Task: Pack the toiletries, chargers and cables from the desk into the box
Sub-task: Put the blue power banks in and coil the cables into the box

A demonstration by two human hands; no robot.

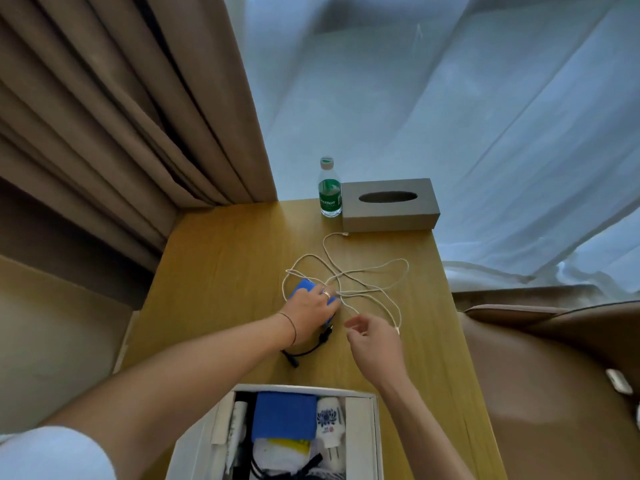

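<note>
My left hand lies over a blue charger block in the middle of the wooden desk, fingers curled round it. A short black cable trails from under that hand toward me. A long white cable sprawls in loose loops to the right. My right hand hovers beside the cable's near loop, fingers loosely bent, holding nothing that I can make out. The white box stands at the desk's near edge and holds a blue cloth item, a white bottle, tubes and dark cables.
A green-labelled water bottle and a grey tissue box stand at the desk's far edge. Brown curtains hang at left, sheer white curtains behind. A brown chair sits right of the desk.
</note>
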